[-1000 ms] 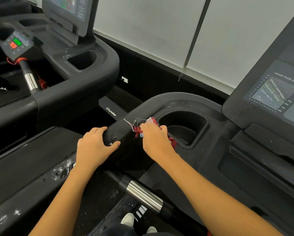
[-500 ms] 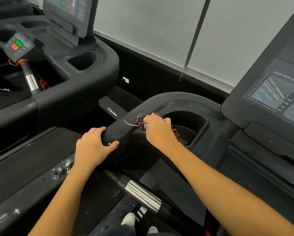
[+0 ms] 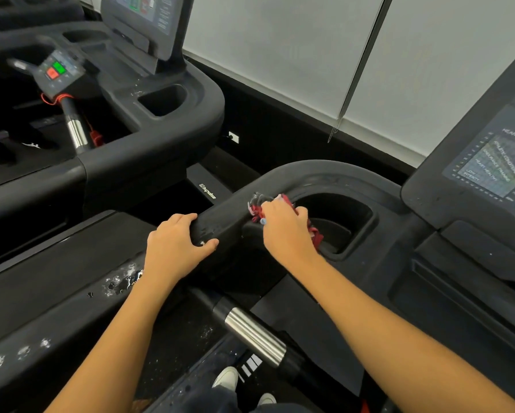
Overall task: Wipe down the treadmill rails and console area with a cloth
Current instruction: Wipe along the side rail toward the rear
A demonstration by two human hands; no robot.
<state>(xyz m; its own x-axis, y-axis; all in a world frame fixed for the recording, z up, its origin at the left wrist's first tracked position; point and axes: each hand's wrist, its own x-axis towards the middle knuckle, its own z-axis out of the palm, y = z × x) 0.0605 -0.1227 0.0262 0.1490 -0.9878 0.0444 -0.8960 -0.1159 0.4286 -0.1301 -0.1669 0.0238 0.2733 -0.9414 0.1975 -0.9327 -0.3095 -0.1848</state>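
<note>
My right hand grips a bunched red and white cloth and presses it on the black console rim, at the left edge of the cup holder recess. Most of the cloth is hidden under my palm. My left hand curls over the black left rail, thumb underneath, just left of the cloth. The console screen stands at the right.
A second treadmill stands to the left with its own console, cup holder and red and green buttons. A chrome-banded grip bar runs below my arms. White specks mark the side panel. A white wall is behind.
My right hand has slid the cloth a little up and to the right along the rim toward the cup holder. My left hand has kept its hold on the rail.
</note>
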